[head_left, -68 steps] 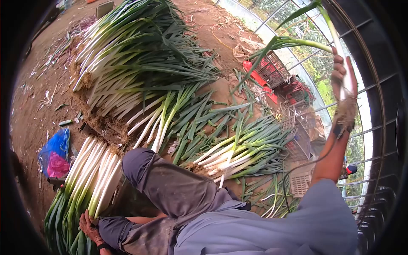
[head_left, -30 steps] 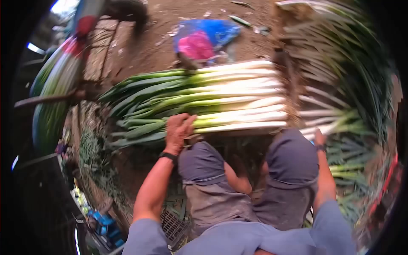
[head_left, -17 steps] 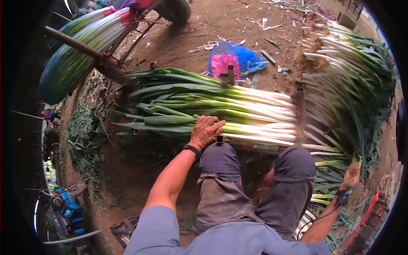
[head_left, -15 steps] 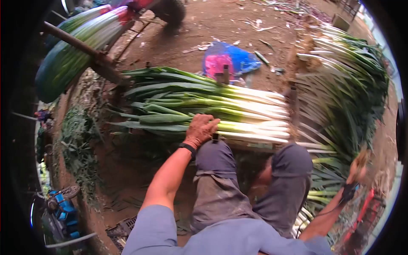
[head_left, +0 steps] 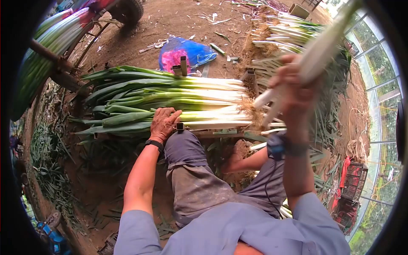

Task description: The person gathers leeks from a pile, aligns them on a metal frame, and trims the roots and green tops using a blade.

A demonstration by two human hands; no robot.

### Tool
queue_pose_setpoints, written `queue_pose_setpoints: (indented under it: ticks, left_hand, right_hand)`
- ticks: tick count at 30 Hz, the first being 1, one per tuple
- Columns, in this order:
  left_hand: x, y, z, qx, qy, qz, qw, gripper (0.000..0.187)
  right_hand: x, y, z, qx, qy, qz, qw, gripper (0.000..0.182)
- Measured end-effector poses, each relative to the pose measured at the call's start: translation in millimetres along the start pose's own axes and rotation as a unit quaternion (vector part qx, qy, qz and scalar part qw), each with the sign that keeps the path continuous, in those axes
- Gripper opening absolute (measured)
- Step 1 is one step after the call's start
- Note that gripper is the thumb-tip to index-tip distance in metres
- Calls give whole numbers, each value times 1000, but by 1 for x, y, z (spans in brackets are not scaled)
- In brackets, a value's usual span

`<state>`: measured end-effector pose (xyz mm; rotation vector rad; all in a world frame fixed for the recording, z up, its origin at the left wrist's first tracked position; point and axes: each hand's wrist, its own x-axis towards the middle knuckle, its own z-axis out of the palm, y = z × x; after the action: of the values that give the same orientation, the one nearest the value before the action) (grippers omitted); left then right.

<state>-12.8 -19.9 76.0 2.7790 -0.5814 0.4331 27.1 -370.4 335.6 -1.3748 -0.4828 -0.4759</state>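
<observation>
Long leeks [head_left: 204, 93] lie side by side in a low metal frame [head_left: 183, 66], green leaves to the left and white stems with roots to the right. My left hand [head_left: 165, 123] rests on the nearest leeks, its fingers bent together over the stems by a front post of the frame. At the right my right hand [head_left: 295, 85], blurred, grips white leek stalks [head_left: 327, 46] raised at a slant, their green part running up to the top right. Below it lies a big pile of leeks [head_left: 280, 32], roots facing the frame.
Blue and pink plastic [head_left: 187, 53] lies behind the frame. A wheeled metal cart [head_left: 53, 57] with leeks stands upper left. Cut leaves [head_left: 46, 157] cover the left ground. A dark crate [head_left: 353, 180] sits at the right by a clear wall. My knees are against the frame's near side.
My right hand has risen from the lower right to beside the frame, now with leek stalks in it. My left hand stays on the leeks. The view has turned to the right.
</observation>
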Motion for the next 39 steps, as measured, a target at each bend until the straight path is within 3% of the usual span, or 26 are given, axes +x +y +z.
queue_pose_setpoints:
  ticks: [2,5,7,9,10,14,17,20,25,28,32,33,35,37,39]
  left_hand:
    - [0,0,-1,-11,-20,-21,1000,27]
    - [3,1,-3,1,-22,-8,1000,27]
    - [2,3,-4,3,-32,-13,999,28]
    - [-2,3,0,-12,-83,-71,994,29]
    - [-1,0,3,-1,-50,-39,998,29]
    - [-2,-2,5,-1,-34,-31,999,29]
    - [-3,1,5,14,-60,-56,997,31]
    - [-3,-2,8,16,-52,-51,997,31]
    - [-2,0,4,13,-71,-66,995,30]
    - [0,3,3,18,-71,-66,995,30]
    - [-2,1,6,6,-76,-76,994,31]
    - [-4,-3,9,27,-41,-49,998,28]
    - [-5,-1,4,59,-192,-123,972,25]
    - [-7,-2,7,16,-133,-109,985,24]
    - [-2,1,4,12,-166,-144,975,29]
  right_hand:
    - [-19,69,7,-141,-49,-40,988,34]
    - [-54,154,15,-425,-151,-131,883,50]
    - [-97,202,10,-504,-328,-16,799,50]
    - [-135,230,12,-457,-276,-31,845,44]
    - [-139,232,13,-490,-269,7,829,39]
    - [-144,239,12,-532,-232,1,814,36]
    - [-144,235,15,-532,-201,26,822,40]
    - [-147,233,17,-547,-153,-19,823,46]
    - [-141,232,1,-537,-166,3,827,41]
    - [-139,227,-16,-535,-197,69,819,41]
    - [-144,231,-18,-551,-159,57,818,41]
    - [-145,229,-14,-551,-163,48,817,44]
    - [-143,220,-4,-512,-187,26,838,47]
    - [-146,227,-5,-480,-223,20,848,48]
    - [-147,234,-9,-453,-236,43,858,50]
